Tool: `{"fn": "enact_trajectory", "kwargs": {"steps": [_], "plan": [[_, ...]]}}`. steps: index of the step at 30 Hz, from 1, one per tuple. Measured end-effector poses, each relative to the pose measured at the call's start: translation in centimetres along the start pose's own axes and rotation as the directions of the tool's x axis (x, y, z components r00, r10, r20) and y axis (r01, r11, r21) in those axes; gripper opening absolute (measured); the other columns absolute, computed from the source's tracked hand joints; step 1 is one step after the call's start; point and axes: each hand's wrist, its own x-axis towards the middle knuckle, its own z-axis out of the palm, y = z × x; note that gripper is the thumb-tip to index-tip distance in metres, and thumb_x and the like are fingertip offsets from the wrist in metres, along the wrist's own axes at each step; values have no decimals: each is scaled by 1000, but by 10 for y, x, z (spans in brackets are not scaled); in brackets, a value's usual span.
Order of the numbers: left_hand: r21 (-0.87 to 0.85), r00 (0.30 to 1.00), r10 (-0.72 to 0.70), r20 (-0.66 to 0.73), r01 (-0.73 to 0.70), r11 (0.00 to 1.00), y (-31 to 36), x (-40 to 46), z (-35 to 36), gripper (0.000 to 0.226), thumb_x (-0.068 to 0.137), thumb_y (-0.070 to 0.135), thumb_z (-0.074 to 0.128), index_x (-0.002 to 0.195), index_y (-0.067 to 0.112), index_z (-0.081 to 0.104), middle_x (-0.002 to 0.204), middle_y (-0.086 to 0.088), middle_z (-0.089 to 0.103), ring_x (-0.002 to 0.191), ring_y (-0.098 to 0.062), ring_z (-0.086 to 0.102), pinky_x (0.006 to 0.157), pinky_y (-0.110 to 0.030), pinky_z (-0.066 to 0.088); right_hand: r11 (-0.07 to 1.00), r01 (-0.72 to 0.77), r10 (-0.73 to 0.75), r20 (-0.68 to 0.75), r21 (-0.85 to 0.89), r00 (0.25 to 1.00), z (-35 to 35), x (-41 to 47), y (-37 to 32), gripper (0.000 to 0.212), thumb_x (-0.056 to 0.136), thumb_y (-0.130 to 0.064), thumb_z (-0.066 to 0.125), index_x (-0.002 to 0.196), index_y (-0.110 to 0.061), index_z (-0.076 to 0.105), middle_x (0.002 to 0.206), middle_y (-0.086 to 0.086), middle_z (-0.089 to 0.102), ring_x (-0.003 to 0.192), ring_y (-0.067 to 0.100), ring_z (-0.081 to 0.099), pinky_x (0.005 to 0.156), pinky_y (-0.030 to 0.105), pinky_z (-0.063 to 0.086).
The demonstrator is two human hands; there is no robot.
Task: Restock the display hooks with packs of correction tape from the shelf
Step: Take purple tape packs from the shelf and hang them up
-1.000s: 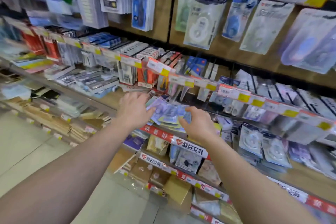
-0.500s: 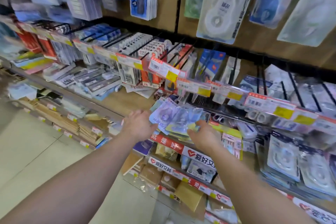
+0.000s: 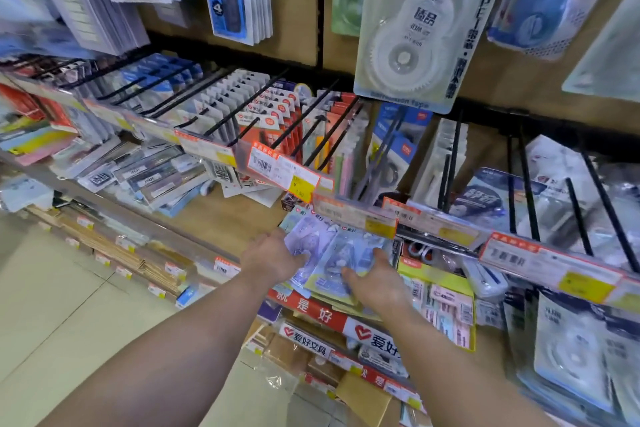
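Observation:
Both my hands hold a fanned stack of pale purple and blue correction tape packs [image 3: 329, 250] just under the row of black display hooks [image 3: 332, 128]. My left hand [image 3: 273, 260] grips the stack's left side, fingers curled over it. My right hand [image 3: 377, 284] grips the right side from below, thumb on top. The packs sit over the front edge of the wooden shelf [image 3: 221, 218]. A large white correction tape pack [image 3: 412, 31] hangs on the board above.
Price tag rails [image 3: 433, 222] run along the hook tips, right above the packs. More tape packs [image 3: 571, 350] hang at lower right. Boxed stationery [image 3: 149, 177] lies on the shelf to the left. Red shelf labels [image 3: 322, 315] sit below my hands; tiled floor lower left.
The view has closed in on the shelves. My hands and the stack have gone forward under the price tag rail, and the packs are drawn closer together.

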Motion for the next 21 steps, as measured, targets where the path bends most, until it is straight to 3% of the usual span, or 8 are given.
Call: {"fn": "enact_trajectory", "kwargs": {"steps": [5, 7, 10, 12, 14, 16, 19, 21], "plan": [[-18, 995, -85, 61, 86, 996, -1, 10, 6, 90, 78, 68, 64, 147, 18, 34, 146, -10, 36, 129, -32, 47, 100, -43, 47, 998, -37, 37, 16, 44, 999, 3, 6, 0, 92, 88, -60, 58, 156, -18, 13, 148, 6, 49, 116, 26, 62, 78, 30, 49], [-70, 991, -98, 86, 105, 992, -3, 12, 8, 90, 77, 66, 68, 146, 18, 35, 146, -10, 34, 127, -32, 49, 98, -43, 48, 991, -74, 71, 30, 110, 997, 3, 8, 1, 91, 88, -54, 63, 155, -15, 16, 145, 7, 51, 108, 26, 65, 73, 26, 46], [-152, 991, -102, 84, 113, 982, -5, 13, 8, 89, 76, 62, 72, 144, 16, 37, 146, -11, 33, 126, -30, 50, 93, -37, 48, 966, -115, 115, 15, 231, 993, 3, 7, 1, 72, 86, -44, 70, 140, -10, 36, 116, 4, 65, 75, 22, 64, 58, 27, 48], [-192, 993, -89, 75, 102, 976, -7, 11, 7, 86, 78, 56, 73, 144, 15, 39, 144, -12, 37, 129, -28, 45, 94, -36, 46, 935, -163, 168, 12, 316, 986, 4, 5, 2, 60, 87, -38, 72, 130, -8, 42, 95, 0, 61, 67, 17, 59, 51, 26, 44], [-272, 992, -93, 85, 113, 956, -11, 8, 5, 77, 81, 48, 75, 141, 11, 45, 139, -13, 46, 120, -28, 48, 94, -36, 46, 904, -203, 213, 16, 377, 977, 4, 3, 3, 53, 88, -34, 72, 126, -6, 48, 94, 2, 61, 68, 15, 57, 56, 27, 46], [-350, 989, -106, 106, 137, 927, -17, 7, 4, 70, 80, 41, 79, 133, 5, 51, 130, -16, 57, 99, -26, 52, 88, -37, 49, 869, -239, 248, 37, 434, 968, 5, -2, 3, 63, 88, -33, 70, 138, -2, 47, 107, 9, 66, 84, 22, 62, 68, 32, 51], [-452, 987, -96, 132, 146, 880, -28, 7, 4, 70, 78, 37, 81, 131, 3, 51, 117, -15, 61, 98, -28, 57, 84, -38, 50, 810, -269, 283, 54, 521, 958, 5, -12, 2, 58, 89, -25, 68, 135, 4, 49, 89, 7, 58, 89, 26, 57, 80, 39, 52], [-544, 984, -75, 160, 152, 825, -33, 2, 0, 72, 78, 35, 82, 133, 3, 49, 114, -12, 59, 101, -30, 58, 85, -38, 51, 776, -259, 273, 64, 575, 960, 7, -22, 0, 62, 89, -22, 67, 141, 2, 43, 107, 12, 59, 98, 28, 53, 87, 41, 50]]}}
